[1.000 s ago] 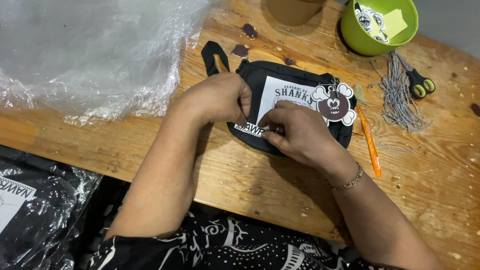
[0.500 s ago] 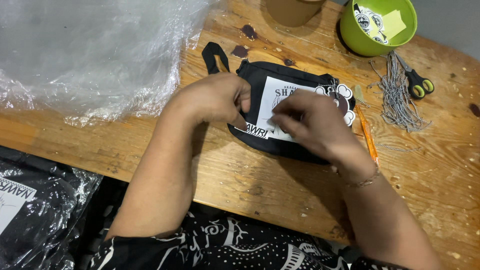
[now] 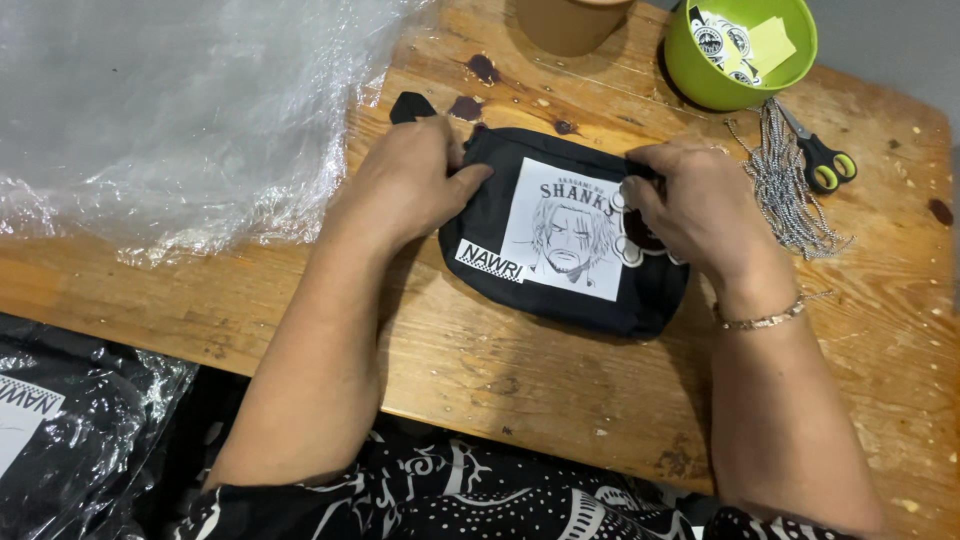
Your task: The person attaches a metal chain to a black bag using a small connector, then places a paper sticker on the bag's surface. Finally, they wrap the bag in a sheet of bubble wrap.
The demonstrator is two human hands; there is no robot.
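Observation:
A small black pouch (image 3: 560, 300) with a white printed picture panel lies flat on the wooden table (image 3: 500, 380). My left hand (image 3: 405, 185) grips its left end, thumb over the top edge, beside a black strap (image 3: 410, 105). My right hand (image 3: 700, 215) holds the pouch's right end, fingers curled over its upper corner and over a round dark-and-white charm (image 3: 632, 240) that hangs there. A bracelet sits on my right wrist.
Crumpled clear plastic film (image 3: 170, 110) covers the table's left. At the back stand a green bowl (image 3: 740, 85) with stickers and a brown cup (image 3: 570, 20). Scissors (image 3: 825, 160) and a bundle of ball chains (image 3: 785, 190) lie at the right. Bagged black goods (image 3: 60, 440) sit lower left.
My right hand has moved from the pouch's middle to its right end, uncovering the printed panel. The left hand has stayed on the left end.

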